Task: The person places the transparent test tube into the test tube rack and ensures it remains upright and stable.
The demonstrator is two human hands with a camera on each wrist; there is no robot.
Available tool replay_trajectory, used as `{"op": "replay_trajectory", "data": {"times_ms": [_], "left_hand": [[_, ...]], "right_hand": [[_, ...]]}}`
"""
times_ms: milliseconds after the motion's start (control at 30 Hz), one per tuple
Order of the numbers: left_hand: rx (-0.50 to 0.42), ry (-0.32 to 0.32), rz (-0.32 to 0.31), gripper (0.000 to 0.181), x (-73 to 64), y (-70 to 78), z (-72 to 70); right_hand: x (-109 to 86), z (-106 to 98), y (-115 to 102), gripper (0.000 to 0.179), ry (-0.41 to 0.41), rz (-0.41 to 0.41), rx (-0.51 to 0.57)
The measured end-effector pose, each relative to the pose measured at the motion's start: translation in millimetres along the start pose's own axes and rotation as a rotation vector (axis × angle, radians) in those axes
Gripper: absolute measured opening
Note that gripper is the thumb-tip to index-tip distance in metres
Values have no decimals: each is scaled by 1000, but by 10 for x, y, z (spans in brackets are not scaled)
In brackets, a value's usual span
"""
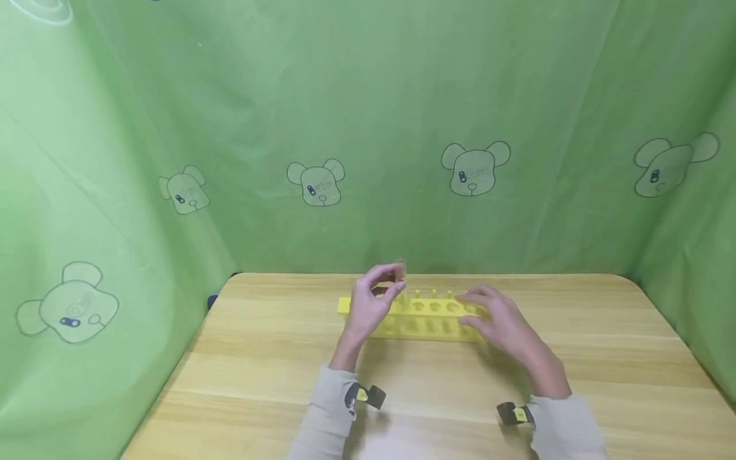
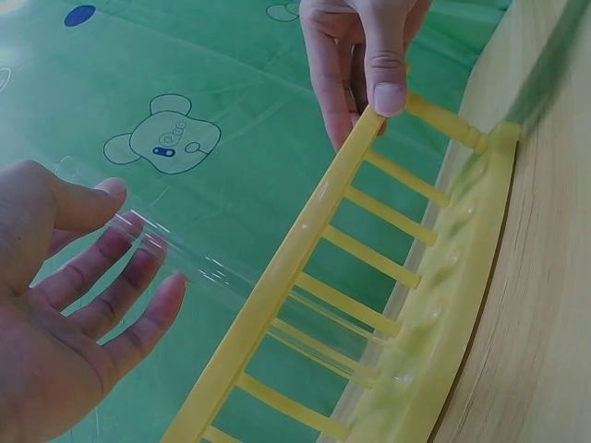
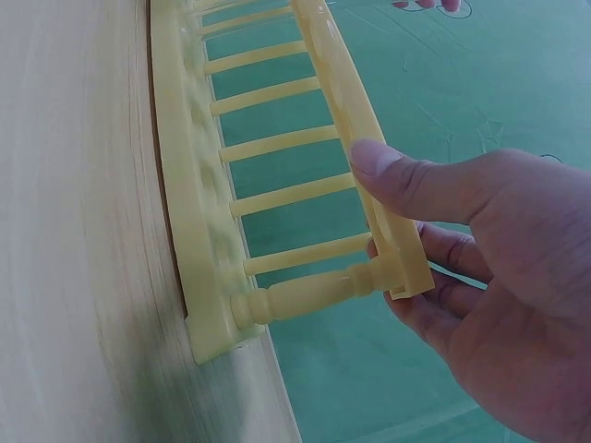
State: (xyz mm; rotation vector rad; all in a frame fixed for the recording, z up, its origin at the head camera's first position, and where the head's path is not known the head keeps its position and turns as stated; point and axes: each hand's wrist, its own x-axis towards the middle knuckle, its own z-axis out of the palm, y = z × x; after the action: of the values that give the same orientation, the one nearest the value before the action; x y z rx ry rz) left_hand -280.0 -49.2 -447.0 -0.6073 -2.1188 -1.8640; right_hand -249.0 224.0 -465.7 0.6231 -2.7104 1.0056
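A yellow test tube rack (image 1: 428, 314) stands on the table with a row of round holes in its top plate. My left hand (image 1: 368, 305) pinches a clear test tube (image 2: 217, 265) near its upper end, between thumb and fingers. The tube passes down through a hole in the top plate, and its lower end lies close to the rack's base in the left wrist view. At the rack's right end, my right hand (image 3: 489, 249) grips the top plate, thumb on the near side and fingers behind.
The wooden table (image 1: 253, 383) reaches to a green curtain (image 1: 379, 96) printed with bear heads, which hangs behind and at both sides. Short yellow pegs (image 1: 434, 294) stick up along the rack's back edge. Both wrists carry small black cameras (image 1: 376, 397).
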Motion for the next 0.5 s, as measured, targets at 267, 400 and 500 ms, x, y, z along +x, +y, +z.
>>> {"op": "replay_trajectory", "data": {"times_ms": [267, 400, 500], "left_hand": [[-1, -13, -1, 36, 21, -21, 9], [10, -26, -13, 38, -12, -68, -41], [17, -38, 3, 39, -31, -115, -111]], "right_hand": [[-11, 0, 39, 46, 2, 18, 18], [-24, 19, 46, 46, -3, 27, 25], [-25, 26, 44, 45, -7, 31, 20]]}}
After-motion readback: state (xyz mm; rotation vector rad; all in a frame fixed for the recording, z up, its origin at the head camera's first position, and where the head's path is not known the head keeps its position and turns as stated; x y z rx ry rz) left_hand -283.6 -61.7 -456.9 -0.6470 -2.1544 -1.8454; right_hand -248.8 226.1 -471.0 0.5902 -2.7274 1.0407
